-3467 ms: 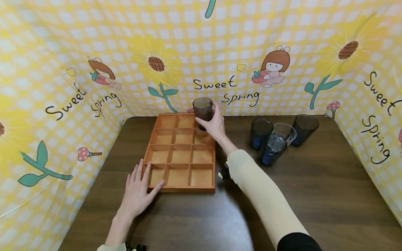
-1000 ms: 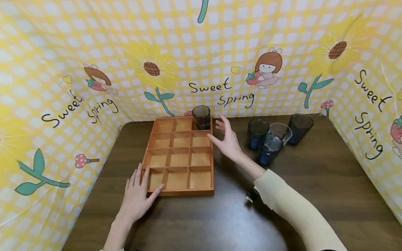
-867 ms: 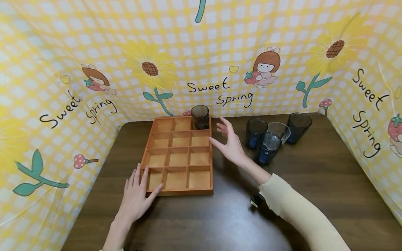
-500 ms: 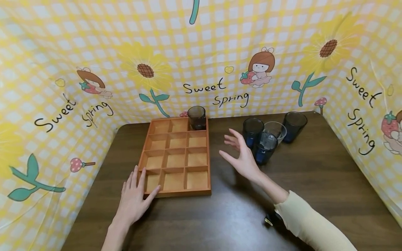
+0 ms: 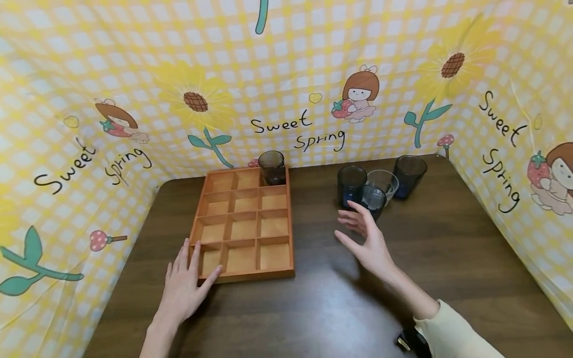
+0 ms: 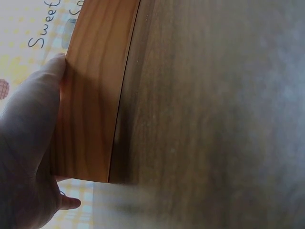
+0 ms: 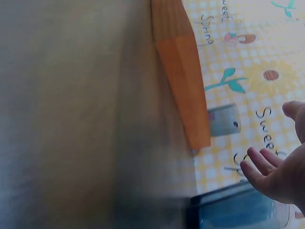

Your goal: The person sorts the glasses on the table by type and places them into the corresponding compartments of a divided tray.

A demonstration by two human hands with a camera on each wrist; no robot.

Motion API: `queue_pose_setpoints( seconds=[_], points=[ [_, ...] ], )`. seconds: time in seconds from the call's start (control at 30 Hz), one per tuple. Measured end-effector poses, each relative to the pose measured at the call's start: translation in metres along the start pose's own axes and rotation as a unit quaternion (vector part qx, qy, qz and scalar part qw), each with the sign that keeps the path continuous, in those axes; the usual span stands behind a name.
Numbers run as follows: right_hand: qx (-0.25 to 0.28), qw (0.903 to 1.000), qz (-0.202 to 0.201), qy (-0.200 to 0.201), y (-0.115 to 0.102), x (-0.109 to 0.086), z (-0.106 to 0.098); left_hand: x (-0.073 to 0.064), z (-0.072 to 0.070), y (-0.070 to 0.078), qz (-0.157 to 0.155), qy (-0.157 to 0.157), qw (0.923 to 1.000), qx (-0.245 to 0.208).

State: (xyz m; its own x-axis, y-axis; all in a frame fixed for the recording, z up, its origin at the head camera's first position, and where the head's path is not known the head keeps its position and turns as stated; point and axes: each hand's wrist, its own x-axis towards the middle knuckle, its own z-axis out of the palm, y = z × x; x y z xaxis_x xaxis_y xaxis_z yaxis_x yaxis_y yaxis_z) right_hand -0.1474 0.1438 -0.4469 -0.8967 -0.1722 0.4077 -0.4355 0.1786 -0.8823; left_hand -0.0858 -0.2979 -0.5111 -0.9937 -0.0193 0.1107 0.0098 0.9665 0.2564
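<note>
My left hand (image 5: 179,291) rests on the near left corner of an orange-brown wooden compartment tray (image 5: 292,248), fingers spread along its left side and thumb over the front edge. In the left wrist view, the thumb touches the tray wall (image 6: 88,105). A dark tinted glass (image 5: 271,168) stands upright in the far right compartment. My right hand (image 5: 369,243) hangs over the table right of the tray, holding nothing, its fingers loosely bent and apart. Its fingertips overlap a dark glass (image 5: 376,196) in the head view, partly hiding it.
Beside that glass stand another dark glass (image 5: 351,181), a clear glass (image 5: 390,181) and a dark glass (image 5: 409,174) farther right. Patterned yellow-checked cloth (image 5: 286,74) walls the dark wooden table (image 5: 456,233) at the back and sides.
My right hand set the dark glass in the tray's far right compartment, released it and moved right and nearer, towards the other glasses. My left hand stays at the tray corner.
</note>
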Motion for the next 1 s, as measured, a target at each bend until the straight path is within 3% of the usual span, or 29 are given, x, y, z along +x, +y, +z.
queue_pose_setpoints(
  seconds=[0.33,0.57,0.73,1.0],
  points=[
    [0.001,0.9993,0.003,0.038,0.049,-0.028,-0.030,-0.002,0.000,-0.001,-0.008,-0.017,0.9998,-0.011],
    [-0.012,0.9977,0.022,0.063,0.051,-0.039,-0.062,0.000,0.000,0.000,-0.004,-0.013,0.9999,-0.009],
    [-0.020,0.9956,0.028,0.088,0.068,-0.043,-0.086,0.000,-0.001,0.000,-0.005,-0.015,0.9998,-0.010],
    [-0.078,0.9749,0.131,0.162,0.093,-0.030,-0.114,0.001,-0.001,0.000,-0.005,-0.016,0.9998,-0.009]
  ],
)
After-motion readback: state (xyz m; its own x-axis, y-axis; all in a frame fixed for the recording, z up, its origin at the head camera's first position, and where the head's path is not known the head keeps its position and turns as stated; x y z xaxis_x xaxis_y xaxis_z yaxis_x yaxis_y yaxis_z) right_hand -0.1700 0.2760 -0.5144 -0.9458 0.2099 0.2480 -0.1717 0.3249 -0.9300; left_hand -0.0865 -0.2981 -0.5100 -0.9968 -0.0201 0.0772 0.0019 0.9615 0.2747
